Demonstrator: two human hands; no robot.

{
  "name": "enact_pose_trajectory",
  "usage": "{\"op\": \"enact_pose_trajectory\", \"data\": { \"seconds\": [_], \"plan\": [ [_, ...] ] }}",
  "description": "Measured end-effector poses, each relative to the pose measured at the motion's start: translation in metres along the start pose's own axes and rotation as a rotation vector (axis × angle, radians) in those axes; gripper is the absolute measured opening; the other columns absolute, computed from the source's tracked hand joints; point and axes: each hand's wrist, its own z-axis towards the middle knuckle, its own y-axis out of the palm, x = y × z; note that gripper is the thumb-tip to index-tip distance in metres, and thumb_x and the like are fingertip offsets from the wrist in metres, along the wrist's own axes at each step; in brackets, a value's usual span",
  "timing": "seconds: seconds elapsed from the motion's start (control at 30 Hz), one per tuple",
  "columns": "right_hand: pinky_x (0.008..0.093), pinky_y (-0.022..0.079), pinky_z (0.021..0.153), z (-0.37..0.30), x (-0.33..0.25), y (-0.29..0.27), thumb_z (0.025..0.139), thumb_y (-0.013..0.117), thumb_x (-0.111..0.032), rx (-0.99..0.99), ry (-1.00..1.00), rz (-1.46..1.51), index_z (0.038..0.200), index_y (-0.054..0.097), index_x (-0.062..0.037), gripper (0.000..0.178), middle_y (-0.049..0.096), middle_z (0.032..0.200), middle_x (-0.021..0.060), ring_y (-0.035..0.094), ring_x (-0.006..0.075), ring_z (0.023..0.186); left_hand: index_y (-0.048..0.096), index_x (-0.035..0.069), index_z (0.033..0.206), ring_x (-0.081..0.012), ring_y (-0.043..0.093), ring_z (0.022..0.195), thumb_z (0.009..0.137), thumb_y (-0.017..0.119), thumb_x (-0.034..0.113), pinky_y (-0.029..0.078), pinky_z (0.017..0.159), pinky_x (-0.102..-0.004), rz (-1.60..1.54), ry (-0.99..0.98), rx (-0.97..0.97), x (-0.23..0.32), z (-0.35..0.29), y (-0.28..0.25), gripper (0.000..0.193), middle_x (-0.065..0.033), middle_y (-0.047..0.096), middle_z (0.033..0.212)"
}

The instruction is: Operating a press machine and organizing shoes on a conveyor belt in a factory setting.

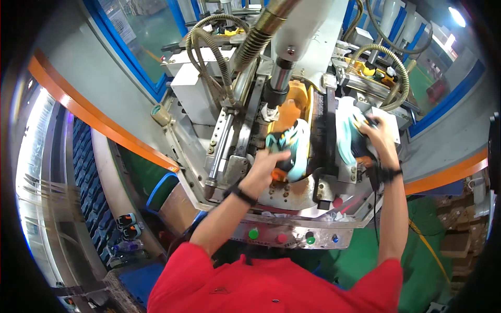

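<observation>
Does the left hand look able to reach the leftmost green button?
Probably yes: the green button sits uncovered on the front panel, though the left hand is on a shoe.

a shoe factory workshop
a metal machine point(313, 47) with ribbed hoses point(254, 48) and coloured push buttons point(253, 233), a teal-and-black shoe point(299, 150) at its middle; around it, green floor point(360, 253) with a yellow line point(430, 250), and stacked brown boxes point(459, 243).
</observation>
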Motion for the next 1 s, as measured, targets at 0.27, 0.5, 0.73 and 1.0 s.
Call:
{"op": "enact_pose_trajectory", "data": {
  "seconds": [0.27,0.5,0.73,1.0],
  "plan": [
    [0.0426,0.053,0.083,0.051,-0.053,0.217,0.066,0.077,-0.029,-0.287,-0.006,-0.425,0.104,0.063,0.0041,0.052,0.068,0.100,0.0255,0.067,0.0387,0.096,0.049,-0.005,0.128,-0.0188,0.063,0.100,0.079,0.073,0.007,0.051,0.091,-0.0320,-0.078,0.074,0.190,0.021,-0.236,-0.081,0.056,-0.0098,0.062,0.112],
    [0.0490,0.054,0.073,0.042,-0.008,0.298,0.075,0.071,-0.024,0.027,-0.167,-0.436,0.108,0.043,0.0015,0.050,0.067,0.090,0.0265,0.067,0.0445,0.084,0.051,-0.006,0.125,-0.0227,0.067,0.095,0.084,0.064,0.006,0.054,0.087,-0.0345,-0.221,0.339,0.673,-0.010,-0.349,-0.141,0.045,-0.0120,0.065,0.109],
    [0.0481,0.051,0.067,-0.133,-0.086,0.203,0.084,0.059,-0.010,-0.188,-0.437,-0.134,0.103,0.056,-0.0008,0.021,0.063,0.086,0.0212,0.063,0.0399,0.080,0.060,0.001,0.103,-0.0196,0.069,0.077,0.089,0.063,0.012,0.055,0.057,-0.0280,-0.422,0.394,0.890,-0.051,-0.369,-0.133,0.019,-0.0074,0.067,0.093],
    [0.0378,0.053,0.065,-0.315,0.007,0.269,0.078,0.065,-0.014,-0.443,-0.852,0.062,0.084,0.059,-0.0061,0.012,0.057,0.086,0.0111,0.058,0.0288,0.088,0.060,0.004,0.114,-0.0244,0.068,0.093,0.091,0.061,0.015,0.056,0.076,-0.0385,-0.425,0.303,0.749,-0.070,-0.364,-0.107,0.027,-0.0081,0.068,0.107]
  ]
}}
